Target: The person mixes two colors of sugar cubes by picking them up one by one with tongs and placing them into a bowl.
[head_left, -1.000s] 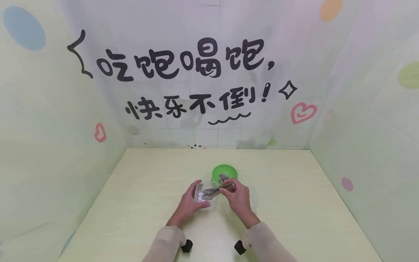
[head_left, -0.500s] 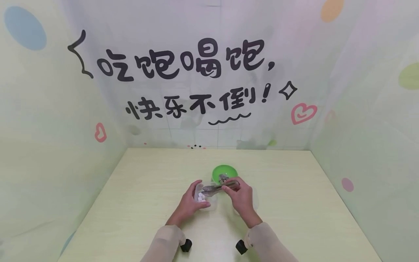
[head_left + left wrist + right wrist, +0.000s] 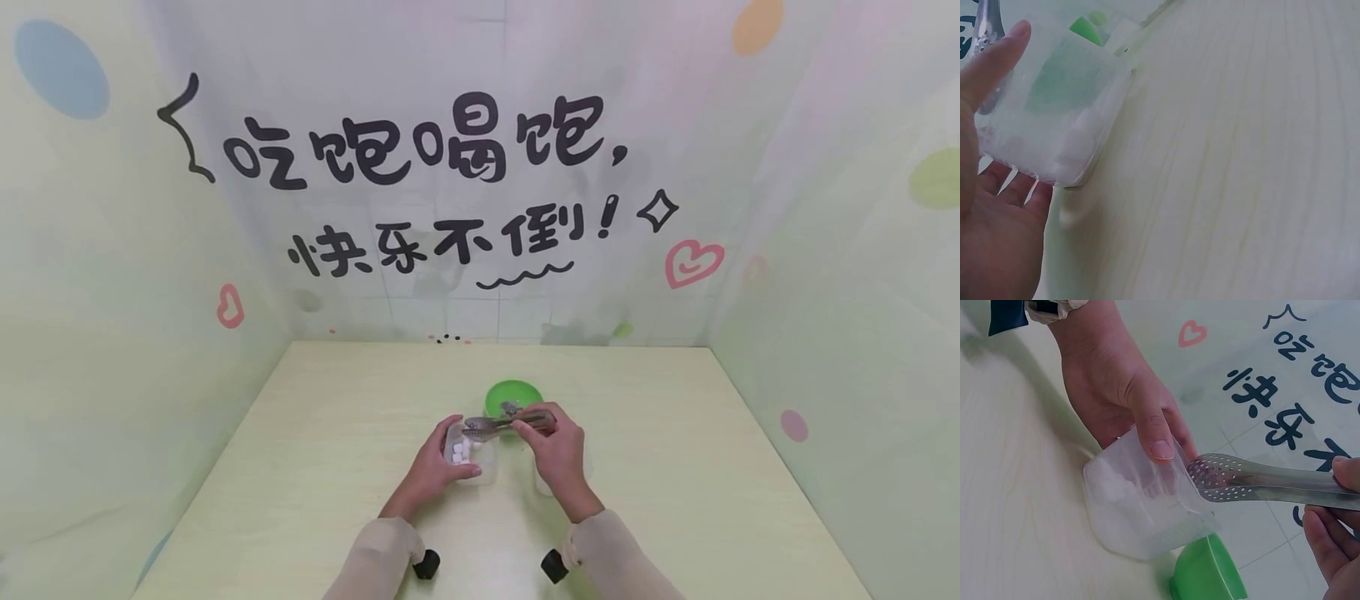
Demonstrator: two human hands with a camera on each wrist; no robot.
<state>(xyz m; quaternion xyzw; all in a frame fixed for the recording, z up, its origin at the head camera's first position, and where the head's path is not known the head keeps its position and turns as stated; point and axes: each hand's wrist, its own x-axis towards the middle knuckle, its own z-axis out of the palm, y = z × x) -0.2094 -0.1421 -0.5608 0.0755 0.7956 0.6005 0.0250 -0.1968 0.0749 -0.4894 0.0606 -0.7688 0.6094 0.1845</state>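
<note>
My left hand (image 3: 437, 457) grips a clear plastic box (image 3: 1141, 494) by its side, the thumb on one wall and fingers around the other. The box is tilted. Several small white cubes (image 3: 461, 452) lie at its left end. Metal tongs (image 3: 498, 425) with perforated heads are in my right hand (image 3: 556, 443), pinched between thumb and fingers. Their heads are over the box's opening, above the cubes. I cannot tell whether anything sits between the heads. Just beyond stands a green bowl (image 3: 513, 388) with something greyish inside, partly hidden by the right hand and tongs.
Another clear plastic container (image 3: 543, 481) sits on the pale wooden table (image 3: 360, 400), mostly hidden under my right hand. Printed sheets (image 3: 450, 50) wall the table at the back and both sides. Each wrist wears a black device (image 3: 427, 564).
The tongs have risen away from the white cubes, and my right hand has drawn slightly right. More of the cubes show now. The left hand and box stay nearly still.
</note>
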